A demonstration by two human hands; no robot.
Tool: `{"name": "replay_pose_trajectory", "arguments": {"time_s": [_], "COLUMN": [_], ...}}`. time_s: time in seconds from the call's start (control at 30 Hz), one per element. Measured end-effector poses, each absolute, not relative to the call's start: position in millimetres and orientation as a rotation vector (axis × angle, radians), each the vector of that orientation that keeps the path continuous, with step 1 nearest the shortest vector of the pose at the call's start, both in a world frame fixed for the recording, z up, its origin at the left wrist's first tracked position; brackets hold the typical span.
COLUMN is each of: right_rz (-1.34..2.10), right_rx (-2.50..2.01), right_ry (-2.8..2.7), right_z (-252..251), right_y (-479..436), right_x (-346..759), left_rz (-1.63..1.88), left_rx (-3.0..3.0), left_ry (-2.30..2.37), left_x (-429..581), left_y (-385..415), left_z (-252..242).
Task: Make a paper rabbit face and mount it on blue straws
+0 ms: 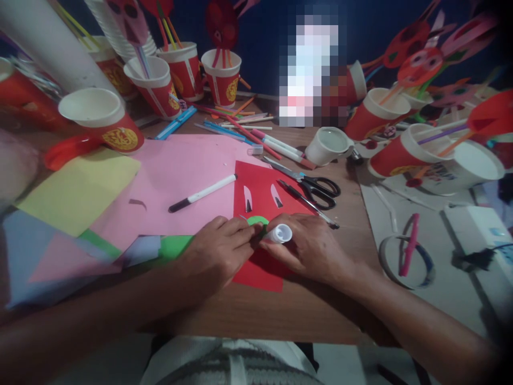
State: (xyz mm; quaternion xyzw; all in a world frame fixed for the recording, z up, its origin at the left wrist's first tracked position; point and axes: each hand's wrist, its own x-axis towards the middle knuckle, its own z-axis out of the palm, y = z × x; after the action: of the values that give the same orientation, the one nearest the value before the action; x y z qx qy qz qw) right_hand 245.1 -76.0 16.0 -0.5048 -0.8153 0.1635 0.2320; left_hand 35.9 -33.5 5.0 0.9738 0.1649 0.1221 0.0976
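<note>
My left hand (pixel 218 250) rests on a red paper sheet (pixel 260 198), fingers curled, pressing a small green paper ring (pixel 257 220) against it. My right hand (pixel 310 247) is closed around a small white glue tube (pixel 279 233) whose tip points at the green ring. The red sheet carries two small white cut shapes (pixel 262 197) just beyond my fingers. Both hands nearly touch over the green piece.
Pink (pixel 180 171), yellow (pixel 80 190) and blue paper sheets lie to the left, a marker (pixel 202 193) on the pink one. Black-handled scissors (pixel 316 188) lie right of the red sheet. Red paper cups (pixel 116 131) with straws and paper flowers ring the table's back; a tape ring (pixel 404 262) sits right.
</note>
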Motion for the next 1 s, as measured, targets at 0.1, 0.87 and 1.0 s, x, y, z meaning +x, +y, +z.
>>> {"name": "replay_pose_trajectory", "arguments": {"time_s": [0.1,0.87,1.0], "right_rz": [0.402,0.190,0.210], "right_rx": [-1.341,-1.296,-1.306], "right_ry": [-2.273,-2.311,-2.280], "right_z": [16.7,16.9,16.6], "right_y": [-77.1,-72.8,-70.1], "right_x": [244.3,254.8,257.9], "left_rz": [0.395,0.416,0.425], "left_rx": [2.889,2.901,2.906], "left_ry": [0.476,0.450,0.440], "left_x": [35.9,35.5,35.1], "left_y": [-33.7,-32.7,-32.0], "left_z": [4.4,3.6,3.4]}}
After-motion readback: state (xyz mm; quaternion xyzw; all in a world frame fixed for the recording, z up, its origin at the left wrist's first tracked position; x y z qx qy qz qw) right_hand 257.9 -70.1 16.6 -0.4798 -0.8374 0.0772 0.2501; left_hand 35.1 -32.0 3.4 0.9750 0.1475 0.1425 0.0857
